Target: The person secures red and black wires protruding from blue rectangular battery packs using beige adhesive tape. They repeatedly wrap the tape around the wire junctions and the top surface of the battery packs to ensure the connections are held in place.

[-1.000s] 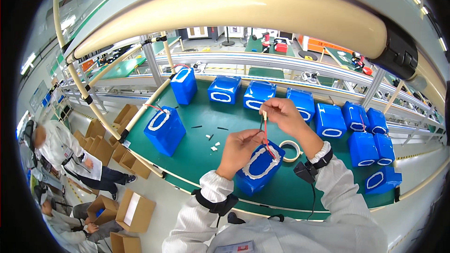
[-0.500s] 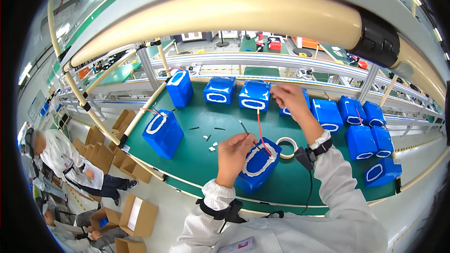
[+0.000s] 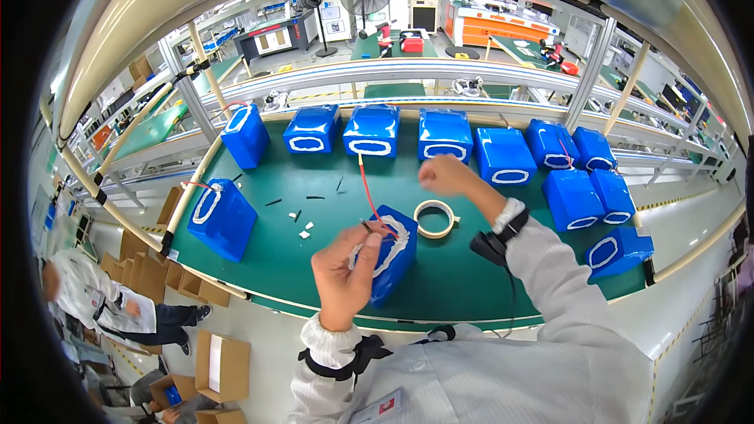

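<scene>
A blue wrapped block (image 3: 397, 272) stands near the table's front edge, with a rough white ring on its top. From it a red wire (image 3: 369, 192) rises to a pale tip. My left hand (image 3: 345, 271) is closed beside the block, pinching a thin black wire (image 3: 366, 225) between thumb and fingers. My right hand (image 3: 452, 177) hovers farther back, in front of another blue block (image 3: 445, 127). Its fingers are curled together, and whatever they may hold is hidden.
Several other blue blocks (image 3: 506, 153) line the back and right of the green table (image 3: 306, 290). A tape roll (image 3: 436, 218) lies right of the near block. Small white scraps (image 3: 306, 229) and black pieces lie left. Other people (image 3: 126, 298) and cardboard boxes (image 3: 222, 365) are beyond the left edge.
The view has shifted, so the table sits farther left and higher. My right hand has drawn back from the rear blocks. My left hand still pinches the black wire.
</scene>
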Demonstrator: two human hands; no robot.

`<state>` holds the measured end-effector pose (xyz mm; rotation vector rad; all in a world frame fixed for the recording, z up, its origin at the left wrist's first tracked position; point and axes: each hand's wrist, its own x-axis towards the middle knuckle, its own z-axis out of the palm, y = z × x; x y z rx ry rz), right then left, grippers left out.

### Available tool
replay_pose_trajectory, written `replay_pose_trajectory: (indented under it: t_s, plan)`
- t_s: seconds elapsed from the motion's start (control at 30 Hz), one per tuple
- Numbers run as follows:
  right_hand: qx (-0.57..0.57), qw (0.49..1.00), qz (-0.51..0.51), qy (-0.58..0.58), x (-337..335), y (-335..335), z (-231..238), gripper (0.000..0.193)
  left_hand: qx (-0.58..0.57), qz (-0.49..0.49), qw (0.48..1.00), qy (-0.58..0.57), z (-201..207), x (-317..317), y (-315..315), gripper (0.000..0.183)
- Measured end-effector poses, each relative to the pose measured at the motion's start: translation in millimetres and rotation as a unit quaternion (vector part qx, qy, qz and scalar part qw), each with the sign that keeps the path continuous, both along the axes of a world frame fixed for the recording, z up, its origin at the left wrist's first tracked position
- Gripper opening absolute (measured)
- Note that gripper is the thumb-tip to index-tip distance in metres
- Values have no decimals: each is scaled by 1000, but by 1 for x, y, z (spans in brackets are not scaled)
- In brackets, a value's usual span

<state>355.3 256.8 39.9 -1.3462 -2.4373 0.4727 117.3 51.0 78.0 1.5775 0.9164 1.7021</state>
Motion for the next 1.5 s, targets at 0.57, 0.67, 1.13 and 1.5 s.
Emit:
replay_pose_trajectory:
  t_s: [0.57,0.67,1.13,1.5]
  plan:
    - [-103,946,-57,303,79,-160,16,12,-11,73,996,-50,7,12,-11,21]
    - [-205,822,29,530,90,-176,16,12,-18,46,991,-127,4,6,-12,18]
    - [-150,764,195,596,38,-207,42,14,22,-11,998,-54,1,43,-17,15]
    - [214,807,292,466,1,-171,59,16,45,37,998,-29,16,50,-8,27]
